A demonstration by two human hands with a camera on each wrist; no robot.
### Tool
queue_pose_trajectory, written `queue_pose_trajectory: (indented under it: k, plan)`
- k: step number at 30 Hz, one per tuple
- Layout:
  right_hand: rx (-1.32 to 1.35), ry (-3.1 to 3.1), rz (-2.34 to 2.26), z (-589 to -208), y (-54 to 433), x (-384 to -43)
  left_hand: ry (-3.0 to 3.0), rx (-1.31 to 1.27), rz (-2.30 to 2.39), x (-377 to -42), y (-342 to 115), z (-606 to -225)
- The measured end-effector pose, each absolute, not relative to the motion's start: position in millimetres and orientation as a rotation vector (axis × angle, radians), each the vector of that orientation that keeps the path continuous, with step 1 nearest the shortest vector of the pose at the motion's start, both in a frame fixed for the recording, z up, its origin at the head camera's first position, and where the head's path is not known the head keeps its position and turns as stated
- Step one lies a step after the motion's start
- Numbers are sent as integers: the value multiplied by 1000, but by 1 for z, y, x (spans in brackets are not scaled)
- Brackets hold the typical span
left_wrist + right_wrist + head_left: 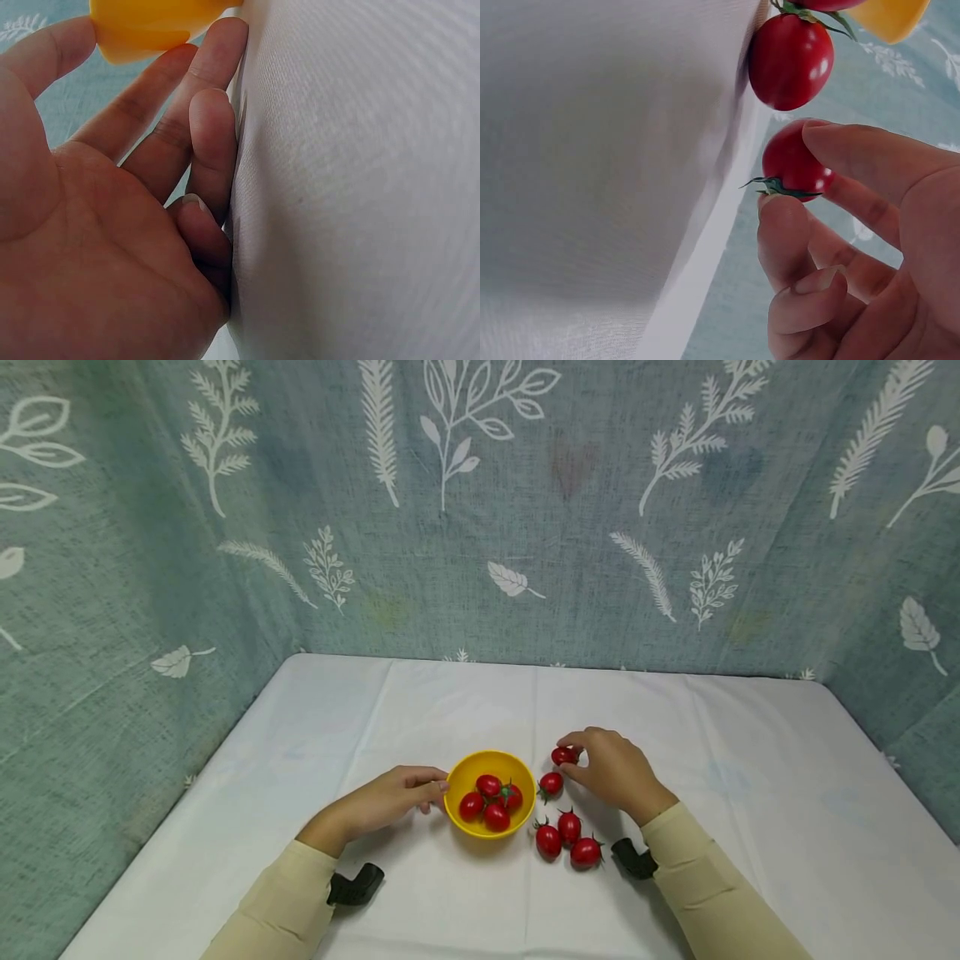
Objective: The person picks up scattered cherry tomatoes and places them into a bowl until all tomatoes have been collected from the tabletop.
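Note:
A yellow bowl (454, 814) with several red cherry tomatoes (496, 817) inside stands on the white cloth. My left hand (395, 795) holds its left side, thumb at the rim and fingertips lower on the wall; the left wrist view shows the bowl's underside (142, 34) between them. To the right of the bowl, my right hand (617, 774) pinches a cherry tomato (791, 161) with a green stem between thumb and fingers. Just below that one lies another cherry tomato (551, 785). Three more cherry tomatoes (570, 828) sit in a cluster nearer to me.
A white cloth (420, 902) with fold lines covers the table. Behind it and at both sides hangs a grey-green curtain (465, 577) with white leaf prints. Black wrist-worn devices (357, 886) stick out beside both sleeves.

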State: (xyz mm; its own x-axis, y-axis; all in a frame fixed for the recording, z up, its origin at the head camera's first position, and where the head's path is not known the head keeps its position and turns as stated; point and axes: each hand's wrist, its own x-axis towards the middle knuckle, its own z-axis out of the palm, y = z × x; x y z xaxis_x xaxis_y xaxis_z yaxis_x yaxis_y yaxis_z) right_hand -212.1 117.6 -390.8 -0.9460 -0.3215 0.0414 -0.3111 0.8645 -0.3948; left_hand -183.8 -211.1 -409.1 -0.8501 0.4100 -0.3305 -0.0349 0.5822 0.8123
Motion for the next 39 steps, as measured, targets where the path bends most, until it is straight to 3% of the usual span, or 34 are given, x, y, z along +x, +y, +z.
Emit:
queue_pose_trajectory:
  k: [39]
  plan:
    - [-812, 3048, -920, -362, 85, -169, 2332, 309, 1196, -182, -210, -405]
